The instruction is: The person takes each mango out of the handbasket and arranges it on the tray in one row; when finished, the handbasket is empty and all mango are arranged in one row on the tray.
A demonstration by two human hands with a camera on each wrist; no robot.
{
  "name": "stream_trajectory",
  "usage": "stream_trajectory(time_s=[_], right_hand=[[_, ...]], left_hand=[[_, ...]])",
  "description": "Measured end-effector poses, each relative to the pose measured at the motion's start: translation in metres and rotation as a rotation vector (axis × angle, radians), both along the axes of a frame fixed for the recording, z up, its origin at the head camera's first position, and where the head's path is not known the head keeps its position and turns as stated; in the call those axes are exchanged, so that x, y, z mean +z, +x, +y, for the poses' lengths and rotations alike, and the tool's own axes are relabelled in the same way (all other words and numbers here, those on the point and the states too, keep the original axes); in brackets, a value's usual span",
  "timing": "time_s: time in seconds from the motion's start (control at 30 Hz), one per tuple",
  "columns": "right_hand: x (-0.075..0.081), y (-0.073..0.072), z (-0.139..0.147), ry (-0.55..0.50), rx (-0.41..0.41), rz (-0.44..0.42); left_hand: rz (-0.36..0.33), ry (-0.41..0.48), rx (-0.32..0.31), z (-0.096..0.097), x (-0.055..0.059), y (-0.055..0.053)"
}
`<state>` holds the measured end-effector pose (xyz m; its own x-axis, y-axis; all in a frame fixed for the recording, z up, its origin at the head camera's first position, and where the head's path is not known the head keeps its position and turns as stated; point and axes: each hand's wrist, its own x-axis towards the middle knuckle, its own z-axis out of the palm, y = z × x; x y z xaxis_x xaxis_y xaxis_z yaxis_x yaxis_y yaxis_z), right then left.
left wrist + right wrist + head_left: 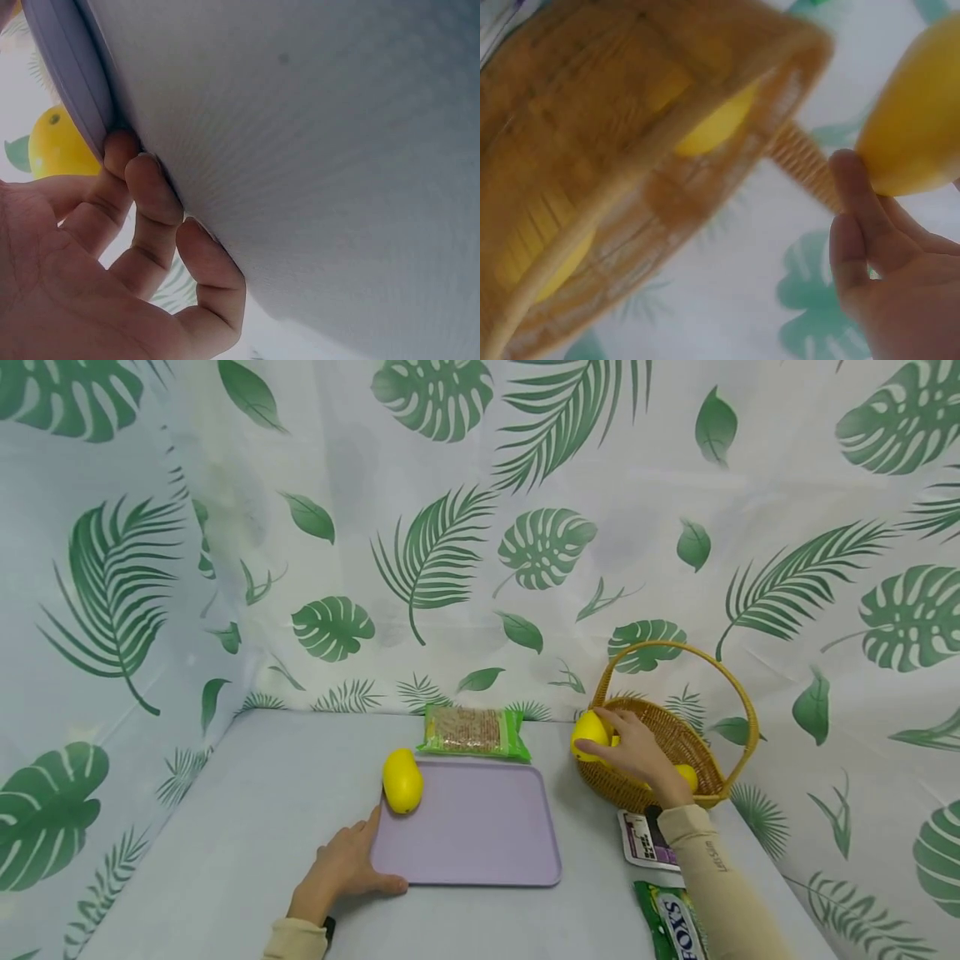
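Note:
My right hand (636, 748) grips a yellow mango (589, 737) at the left rim of the wicker basket (611, 787). In the right wrist view that mango (919, 112) is in the fingers, apart from the basket, where more yellow fruit (718, 126) shows inside. On the left, my left hand (347, 862) holds the near left corner of a lilac tray (480, 831), thumb along its front edge. Curled fingertips (154, 184) rest low against the table by the tray's edge in the left wrist view. Another yellow mango (402, 782) lies at the tray's far left corner.
Behind the tray lies a green-edged clear packet (472, 732) with brown contents. A green FOX'S bag (670, 920) and a white-and-purple packet (640, 841) lie near the right forearm. Leaf-patterned cloth (450, 568) encloses the table, and the basket's tall handle (742, 693) arches up.

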<state>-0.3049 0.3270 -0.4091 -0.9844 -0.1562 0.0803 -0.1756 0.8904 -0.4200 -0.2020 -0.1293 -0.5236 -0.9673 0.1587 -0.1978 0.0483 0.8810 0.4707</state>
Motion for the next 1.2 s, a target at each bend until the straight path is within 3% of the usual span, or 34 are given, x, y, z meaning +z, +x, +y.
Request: stream_trajectory(time_s=[0.7, 0.97, 1.2], right_hand=[[-0.015, -0.025, -0.101, -0.044, 0.212, 0.005], [-0.033, -0.017, -0.139, -0.099, 0.242, -0.078], [-0.043, -0.019, -0.171, -0.043, 0.295, -0.104]], left_hand=[[0.011, 0.003, -0.005, -0.001, 0.005, -0.005], [0.005, 0.007, -0.015, -0.001, 0.001, 0.000], [0.000, -0.009, -0.002, 0.000, 0.000, -0.001]])
